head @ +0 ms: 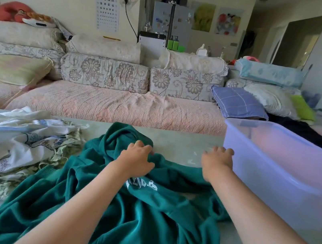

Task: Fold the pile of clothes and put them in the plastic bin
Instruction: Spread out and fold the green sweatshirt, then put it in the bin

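A dark green hoodie [141, 213] with white lettering lies rumpled across the table in front of me. My left hand [137, 158] grips a bunch of its fabric near the hood. Off to the right, my right hand [216, 160] hovers with fingers spread beside the shoulder of the hoodie, holding nothing. A translucent purple plastic bin [286, 175] stands at the right, close to that hand. On the left lies a pile of white and floral-print clothes [15, 145].
The pale table [184, 144] runs to a sofa [116, 104] with floral cushions behind it. A blue checked pillow [237, 102] and a dark garment [306, 132] lie on the sofa behind the bin.
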The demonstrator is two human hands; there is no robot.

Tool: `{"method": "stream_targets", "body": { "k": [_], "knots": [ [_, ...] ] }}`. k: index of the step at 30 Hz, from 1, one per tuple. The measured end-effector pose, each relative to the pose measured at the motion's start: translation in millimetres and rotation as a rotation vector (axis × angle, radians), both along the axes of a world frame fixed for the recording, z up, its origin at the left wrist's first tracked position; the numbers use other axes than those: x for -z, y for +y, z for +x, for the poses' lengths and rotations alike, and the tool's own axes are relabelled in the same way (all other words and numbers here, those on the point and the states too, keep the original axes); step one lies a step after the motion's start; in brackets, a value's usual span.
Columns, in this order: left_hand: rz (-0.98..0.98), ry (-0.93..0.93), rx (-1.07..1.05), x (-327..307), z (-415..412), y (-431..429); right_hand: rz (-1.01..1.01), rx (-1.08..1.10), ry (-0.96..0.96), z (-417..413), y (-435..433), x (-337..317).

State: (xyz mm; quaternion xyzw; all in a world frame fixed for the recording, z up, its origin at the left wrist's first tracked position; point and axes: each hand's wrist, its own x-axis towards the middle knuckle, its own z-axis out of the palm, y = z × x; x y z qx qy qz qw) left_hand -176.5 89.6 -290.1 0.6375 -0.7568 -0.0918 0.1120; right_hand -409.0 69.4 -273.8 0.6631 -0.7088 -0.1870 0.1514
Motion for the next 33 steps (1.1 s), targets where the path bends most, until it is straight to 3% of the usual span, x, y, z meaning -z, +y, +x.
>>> {"method": "stream_targets", "body": {
  "k": [4, 7, 10, 13, 15, 19, 23, 25, 28, 30, 31, 33],
  "knots": [
    [0.332, -0.075, 0.156, 22, -17, 3, 0.056, -0.362, -0.510, 10, 6, 19],
    [0.456, 0.033, 0.218, 27, -25, 5, 0.063, -0.427, -0.536, 21, 4, 35],
    [0.399, 0.122, 0.242, 20, -21, 2, 0.072, -0.433, -0.616, 32, -3, 42],
    [0.195, 0.228, 0.177, 12, -9, -4, 0.039, -0.408, -0.700, 41, -13, 49],
    [0.038, 0.258, 0.090, 9, 1, -9, 0.093, -0.356, -0.653, 45, -16, 53],
    [-0.217, 0.138, -0.014, 9, 24, -19, 0.220, -0.365, -0.411, 50, -18, 58],
    [-0.278, 0.089, -0.094, 17, 37, -28, -0.149, -0.281, -0.419, 41, -32, 49],
    [-0.332, 0.103, -0.097, 23, 35, -30, -0.247, -0.186, -0.169, 32, -31, 34],
    [-0.259, 0.084, -0.066, 30, 29, -32, -0.110, 0.041, 0.061, 24, -27, 29],
    [-0.139, -0.051, -0.020, 35, 23, -33, -0.060, 0.075, 0.127, 29, -30, 31],
    [-0.078, -0.131, -0.002, 38, 21, -32, -0.080, 0.006, 0.106, 33, -33, 32],
    [0.095, -0.208, 0.019, 42, 18, -30, -0.149, -0.309, -0.155, 44, -36, 32]
  ]
}}
